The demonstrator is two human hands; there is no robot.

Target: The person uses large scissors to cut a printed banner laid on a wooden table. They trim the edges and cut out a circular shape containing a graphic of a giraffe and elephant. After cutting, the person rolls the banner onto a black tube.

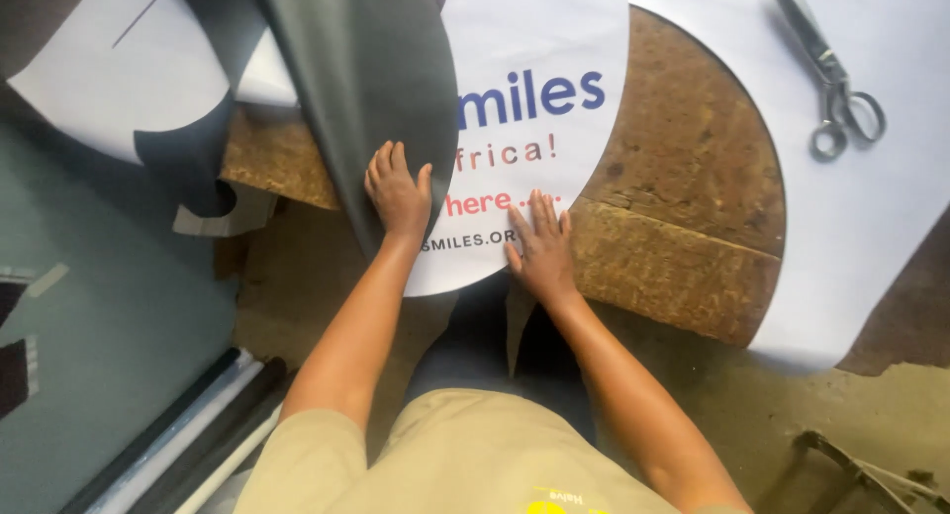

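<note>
On the worn wooden table (683,178), both flat, spread hands, left hand (398,190) and right hand (539,239), press a round white printed sheet (539,39).

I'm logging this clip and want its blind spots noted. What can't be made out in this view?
- Round white sheet: its left part is hidden under the folded-over dark sheet; its top is cut off by the frame edge.
- Left hand and right hand: both lie palm down, so nothing under them shows.
- Scissors: blade tips are cut off at the top edge.

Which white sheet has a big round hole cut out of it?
The large white sheet on the right, under the scissors. The round printed piece under both hands is whole.
</note>
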